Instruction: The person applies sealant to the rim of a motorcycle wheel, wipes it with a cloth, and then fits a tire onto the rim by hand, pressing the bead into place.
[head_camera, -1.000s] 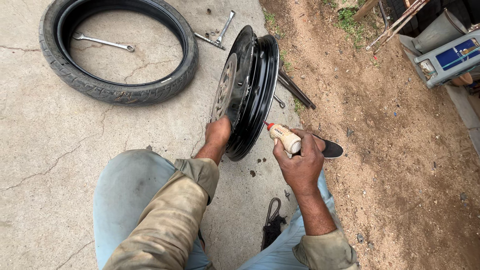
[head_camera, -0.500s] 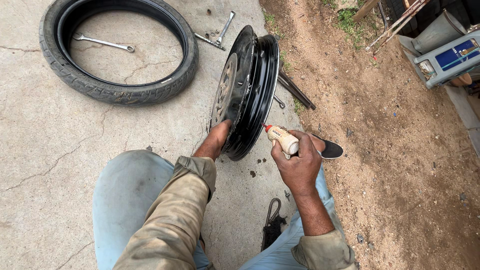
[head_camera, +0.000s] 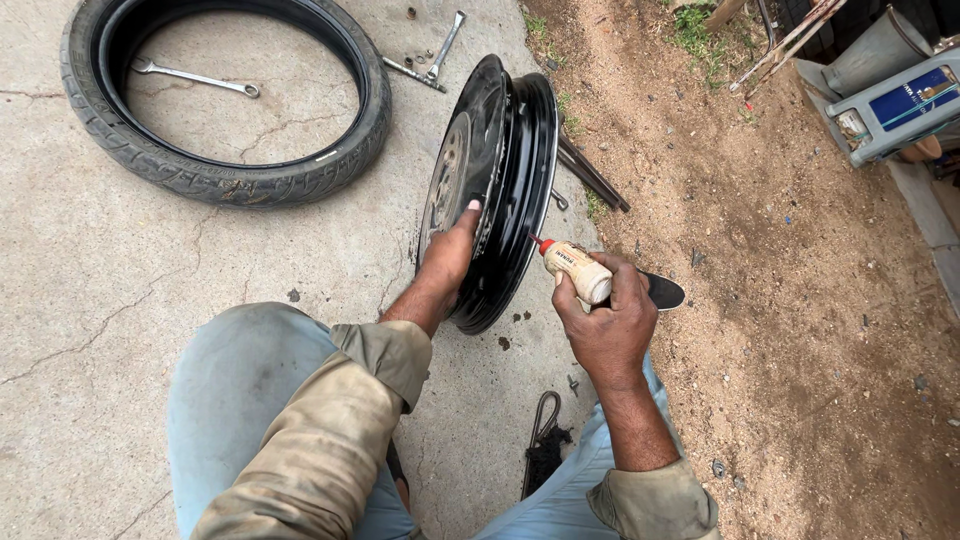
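A black wheel rim (head_camera: 510, 160) stands upright on edge on the concrete, just in front of my knees. My left hand (head_camera: 450, 255) grips its near edge, thumb up on the rim's face. My right hand (head_camera: 610, 325) holds a small cream squeeze bottle (head_camera: 578, 270) with a red nozzle. The nozzle tip touches the rim's outer channel on the right side.
A black tyre (head_camera: 225, 165) lies flat at the upper left with a spanner (head_camera: 190, 76) inside it. More spanners and small nuts (head_camera: 430, 55) lie behind the rim. Dark metal bars (head_camera: 590, 175) lie right of it. Bare dirt fills the right side; a blue-and-grey container (head_camera: 900, 105) stands at the top right.
My left hand has slid up the rim's near edge. The bottle's nozzle has moved in from just off the rim to touch its channel. The rim has stayed upright.
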